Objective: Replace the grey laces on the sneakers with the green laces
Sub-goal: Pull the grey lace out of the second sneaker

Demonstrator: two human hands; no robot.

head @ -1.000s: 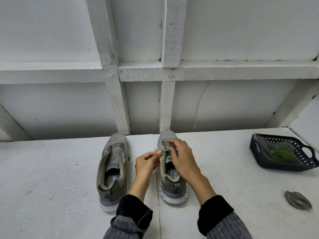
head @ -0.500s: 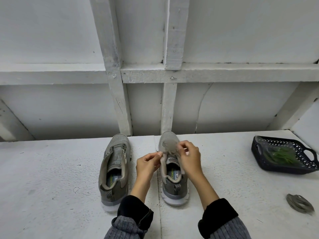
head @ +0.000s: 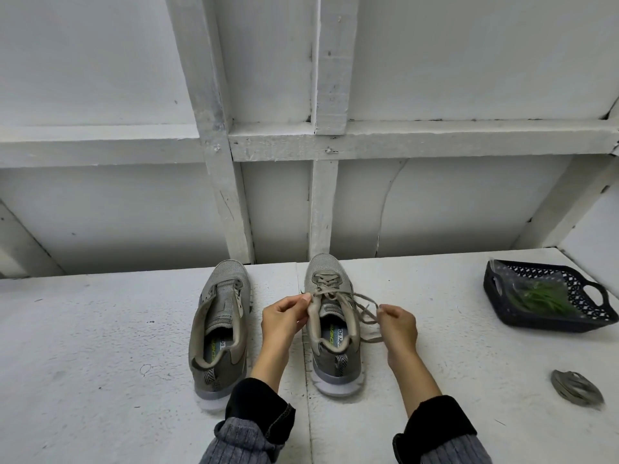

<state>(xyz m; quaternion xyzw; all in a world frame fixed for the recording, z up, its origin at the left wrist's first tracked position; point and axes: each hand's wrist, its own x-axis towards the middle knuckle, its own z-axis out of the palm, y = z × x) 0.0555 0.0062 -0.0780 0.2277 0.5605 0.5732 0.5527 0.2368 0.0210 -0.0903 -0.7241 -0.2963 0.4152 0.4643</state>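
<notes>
Two grey sneakers stand side by side on the white table, toes away from me. The left sneaker has no lace. The right sneaker still carries a grey lace in its front eyelets, with loose loops hanging off its right side. My left hand pinches the lace at the left edge of the right sneaker's tongue. My right hand pinches the loose lace to the right of that sneaker. Green laces lie in a clear bag inside a black basket.
A coiled grey lace lies on the table at the front right. The black basket stands near the right edge. White wooden beams and a wall rise just behind the shoes.
My right hand has drawn back from the sneaker's front to its right side, pulling lace out into loose loops. My left hand has stayed at the tongue.
</notes>
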